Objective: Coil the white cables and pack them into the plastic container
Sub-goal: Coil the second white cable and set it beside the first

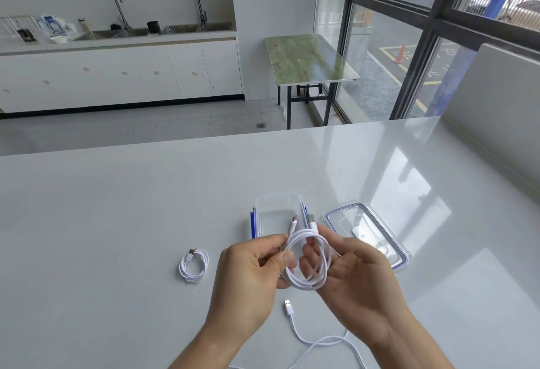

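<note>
1. Hands meet above a pale grey table, and we see them from a head-worn camera looking down.
2. Our left hand pinches one side of a coiled white cable between thumb and fingers.
3. Our right hand holds the coil's other side, its fingers loosely curled around the loops.
4. Behind the hands we see the open plastic container, clear with blue clips, standing on the table.
5. Its clear lid lies just to the right of it.
6. A second coiled cable rests on the table to the left, apart from the hands.
7. A loose uncoiled cable lies below the hands, near us.
</note>
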### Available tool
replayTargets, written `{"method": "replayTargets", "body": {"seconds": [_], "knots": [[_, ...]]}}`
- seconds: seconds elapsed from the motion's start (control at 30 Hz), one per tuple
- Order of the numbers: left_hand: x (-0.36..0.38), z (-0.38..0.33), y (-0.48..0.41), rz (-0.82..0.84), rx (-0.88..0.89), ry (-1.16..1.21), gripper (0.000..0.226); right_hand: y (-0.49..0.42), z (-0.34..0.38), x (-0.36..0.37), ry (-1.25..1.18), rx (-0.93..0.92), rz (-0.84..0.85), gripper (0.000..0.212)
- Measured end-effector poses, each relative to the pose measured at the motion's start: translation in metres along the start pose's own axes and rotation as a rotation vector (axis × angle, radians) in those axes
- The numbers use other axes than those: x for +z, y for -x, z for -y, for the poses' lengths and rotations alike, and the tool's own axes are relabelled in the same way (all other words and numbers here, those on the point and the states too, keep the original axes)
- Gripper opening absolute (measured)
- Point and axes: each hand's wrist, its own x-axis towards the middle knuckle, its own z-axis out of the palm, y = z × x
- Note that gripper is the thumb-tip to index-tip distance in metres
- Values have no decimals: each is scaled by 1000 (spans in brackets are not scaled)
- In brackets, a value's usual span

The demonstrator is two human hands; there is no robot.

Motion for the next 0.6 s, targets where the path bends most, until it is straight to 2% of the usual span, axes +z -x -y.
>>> {"method": "replayTargets", "body": {"seconds": [0.03,0.17,0.33,0.47,0.6], "knots": [[1,1,0,3,-2,13,56,0,0,2,-35,9,15,35],[3,1,0,6,-18,79,55,-4,2,7,83,-81,-42,14],[-3,4,-3,-97,-13,145,46,-3,10,-1,-18,-262,-233,3],[-8,9,-4,-102,-44,123,33,6,10,-7,240,-504,-171,4],[-7,11,-6,-106,-89,134,30,14,11,-6,499,-741,-125,11]]}}
